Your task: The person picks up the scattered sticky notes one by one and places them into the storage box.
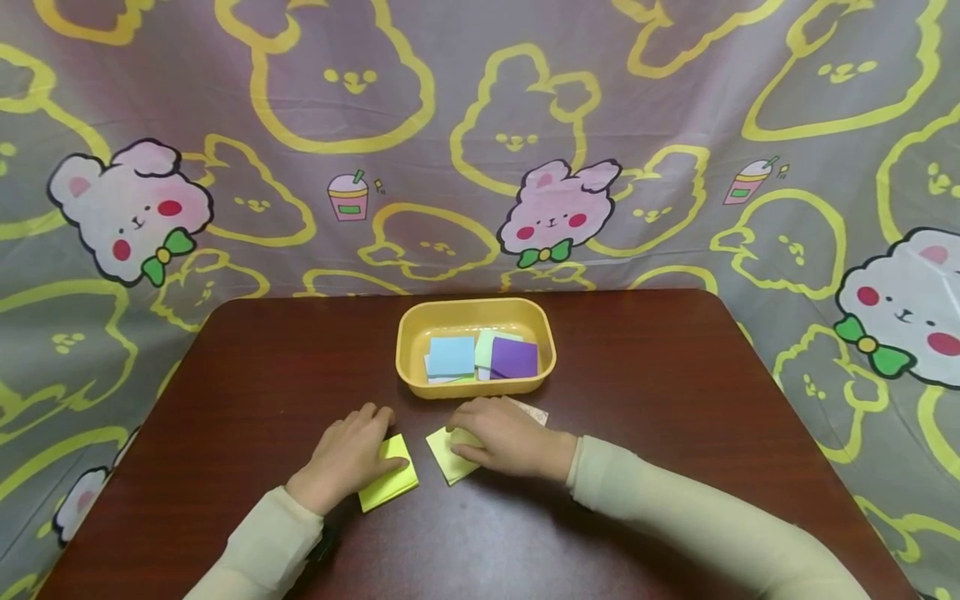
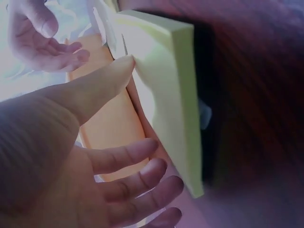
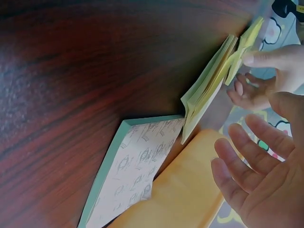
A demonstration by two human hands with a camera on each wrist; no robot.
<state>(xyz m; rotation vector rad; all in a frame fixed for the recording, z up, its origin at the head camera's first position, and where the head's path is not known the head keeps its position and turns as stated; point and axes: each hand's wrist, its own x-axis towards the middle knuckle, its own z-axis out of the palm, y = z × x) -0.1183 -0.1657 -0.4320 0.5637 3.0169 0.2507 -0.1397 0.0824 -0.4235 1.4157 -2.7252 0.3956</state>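
My left hand [image 1: 345, 454] rests its thumb on a bright yellow sticky note pad [image 1: 395, 481] on the table. The left wrist view shows the thumb on that pad's face [image 2: 156, 71], the other fingers loosely spread and not wrapped round it. Over a pale yellow pad [image 1: 444, 458] hovers my right hand [image 1: 504, 437], partly hiding it. In the right wrist view its fingers are relaxed and hold nothing. Beside the pale pad, whose sheets are slightly fanned, lies a green-edged pad with a printed white face [image 3: 137, 164], mostly covered by the right hand in the head view.
Just beyond the hands stands a yellow plastic tray [image 1: 408, 379]. Inside it are a light blue pad [image 1: 452, 356], a purple pad [image 1: 515, 358] and pale green paper [image 1: 485, 346]. A patterned curtain [image 1: 450, 167] hangs behind the dark brown table [image 1: 645, 383].
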